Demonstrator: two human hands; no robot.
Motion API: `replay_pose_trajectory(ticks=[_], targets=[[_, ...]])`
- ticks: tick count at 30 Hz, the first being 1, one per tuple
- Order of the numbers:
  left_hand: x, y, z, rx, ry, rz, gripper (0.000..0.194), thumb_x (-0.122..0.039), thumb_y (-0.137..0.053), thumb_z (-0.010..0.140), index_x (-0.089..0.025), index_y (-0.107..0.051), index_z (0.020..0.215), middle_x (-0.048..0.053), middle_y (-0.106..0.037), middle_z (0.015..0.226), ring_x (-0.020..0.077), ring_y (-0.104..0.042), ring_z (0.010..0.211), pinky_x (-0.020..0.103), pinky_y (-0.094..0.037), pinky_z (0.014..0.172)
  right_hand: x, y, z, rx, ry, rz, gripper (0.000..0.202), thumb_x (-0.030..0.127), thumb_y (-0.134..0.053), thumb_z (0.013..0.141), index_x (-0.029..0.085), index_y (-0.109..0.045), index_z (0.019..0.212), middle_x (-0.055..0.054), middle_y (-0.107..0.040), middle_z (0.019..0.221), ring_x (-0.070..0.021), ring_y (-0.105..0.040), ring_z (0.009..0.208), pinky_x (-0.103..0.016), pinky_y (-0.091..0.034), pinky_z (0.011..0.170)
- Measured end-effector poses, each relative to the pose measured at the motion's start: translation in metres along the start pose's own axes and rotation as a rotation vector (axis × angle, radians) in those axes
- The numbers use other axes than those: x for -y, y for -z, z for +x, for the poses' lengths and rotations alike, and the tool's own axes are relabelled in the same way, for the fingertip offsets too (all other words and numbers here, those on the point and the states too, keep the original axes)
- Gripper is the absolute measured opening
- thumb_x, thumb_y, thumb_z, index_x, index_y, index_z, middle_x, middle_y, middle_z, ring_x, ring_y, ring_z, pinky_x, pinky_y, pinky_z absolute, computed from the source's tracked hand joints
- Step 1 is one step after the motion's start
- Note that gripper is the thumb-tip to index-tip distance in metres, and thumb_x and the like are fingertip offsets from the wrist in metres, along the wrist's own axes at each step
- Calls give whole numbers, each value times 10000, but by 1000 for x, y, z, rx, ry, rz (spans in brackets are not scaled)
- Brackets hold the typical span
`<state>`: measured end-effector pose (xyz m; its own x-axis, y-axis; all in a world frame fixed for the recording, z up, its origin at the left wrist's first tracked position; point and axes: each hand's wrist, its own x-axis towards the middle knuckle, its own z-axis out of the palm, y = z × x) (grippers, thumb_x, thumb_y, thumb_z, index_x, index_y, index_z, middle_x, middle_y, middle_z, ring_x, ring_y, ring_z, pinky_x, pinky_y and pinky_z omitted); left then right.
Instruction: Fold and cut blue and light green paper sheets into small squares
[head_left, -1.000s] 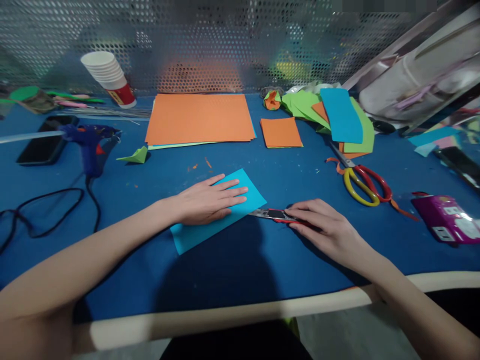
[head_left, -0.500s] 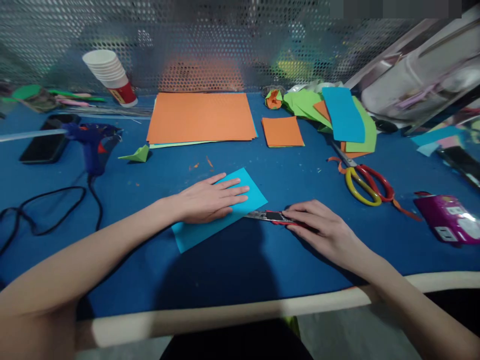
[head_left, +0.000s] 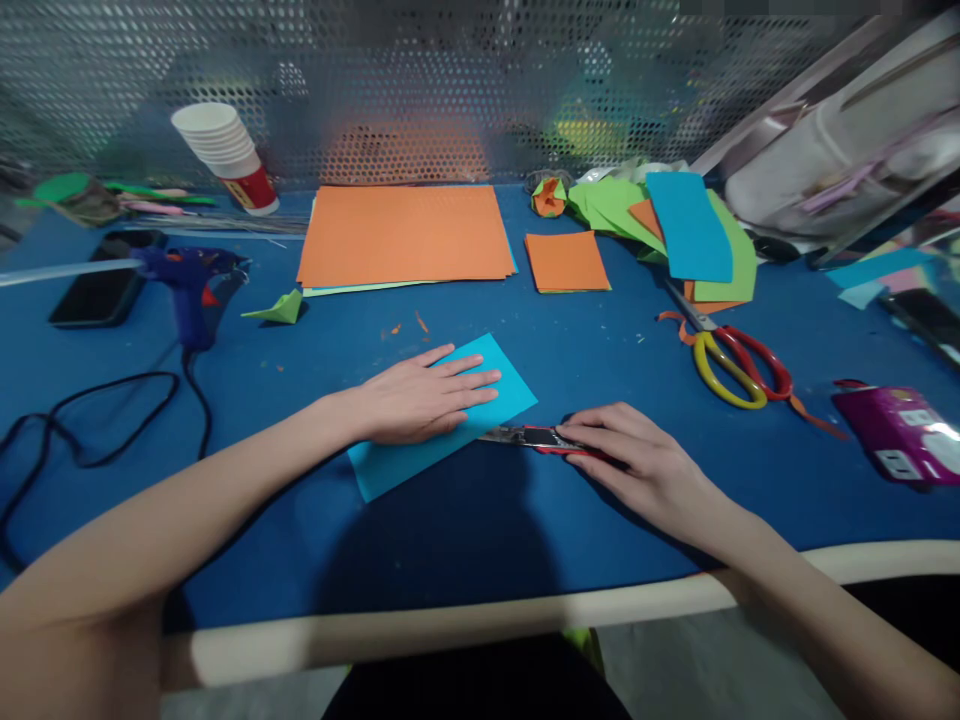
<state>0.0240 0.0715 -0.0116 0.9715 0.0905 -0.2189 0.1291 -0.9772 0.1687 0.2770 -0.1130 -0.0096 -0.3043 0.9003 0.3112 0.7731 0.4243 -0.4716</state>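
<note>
A blue sheet of paper [head_left: 427, 464], seemingly folded, lies at a slant on the blue tabletop. My left hand [head_left: 420, 398] rests flat on it with fingers spread, covering its middle. In my right hand [head_left: 637, 455] is a utility knife [head_left: 541, 437] with a red and black body, gripped low over the table. Its blade points left, and the tip meets or slips under the paper's near edge; exactly which is hard to see. The knife's rear end is hidden under my fingers.
Orange sheets [head_left: 405, 235] and small orange squares [head_left: 568, 262] lie behind. Scissors [head_left: 731, 365] and a purple packet [head_left: 900, 430] sit to the right. A glue gun [head_left: 187, 295], its cord, a phone [head_left: 101, 285] and stacked paper cups [head_left: 225, 155] are on the left. A perforated metal panel [head_left: 420, 90] stands behind.
The knife and my right hand have shifted slightly left along the paper's near edge. My left hand stays pressed on the paper. The view has moved a little.
</note>
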Motion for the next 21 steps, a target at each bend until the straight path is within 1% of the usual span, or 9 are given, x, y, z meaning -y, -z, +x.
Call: replay_pose_trajectory(ticks=[2,4,8,14,21], targets=[[0,1,0,26,-2,3,509,-382,-239,1022,-262,-363,1501,-4,-270,1610,202,-117,1520,461,-50,1228,2,-1,0,-3,-9,-4,257,156,-581,928,175,-637,1178,-113,-673,1077,-226,-613,949,-389,-527,787],[0,2,0,28,-2,7,516,-392,-221,1024,-261,-354,1506,-5,-259,1614,199,-109,1521,457,-42,1228,4,-1,1,-13,-6,-13,250,160,-577,931,172,-640,1173,-116,-673,1074,-226,-617,940,-394,-529,789],[0,0,0,8,1,13,515,-407,-215,1024,-278,-363,1500,-17,-264,1613,186,-110,1521,440,-45,1228,9,-3,2,-12,6,-25,232,153,-572,933,144,-640,1155,-124,-678,1053,-219,-619,912,-385,-531,770],[1,-3,-1,-40,-16,30,516,-413,-215,1022,-287,-364,1501,-15,-276,1608,178,-148,1515,421,-58,1227,11,-6,3,-8,17,-17,240,157,-574,932,153,-639,1164,-120,-682,1058,-221,-622,925,-385,-535,772],[1,-2,0,-8,-12,24,532,-429,-199,1024,-276,-335,1515,-13,-252,1616,184,-127,1519,431,-53,1228,13,-7,5,-8,39,-4,249,162,-569,936,165,-635,1176,-125,-680,1064,-221,-625,923,-387,-536,775]])
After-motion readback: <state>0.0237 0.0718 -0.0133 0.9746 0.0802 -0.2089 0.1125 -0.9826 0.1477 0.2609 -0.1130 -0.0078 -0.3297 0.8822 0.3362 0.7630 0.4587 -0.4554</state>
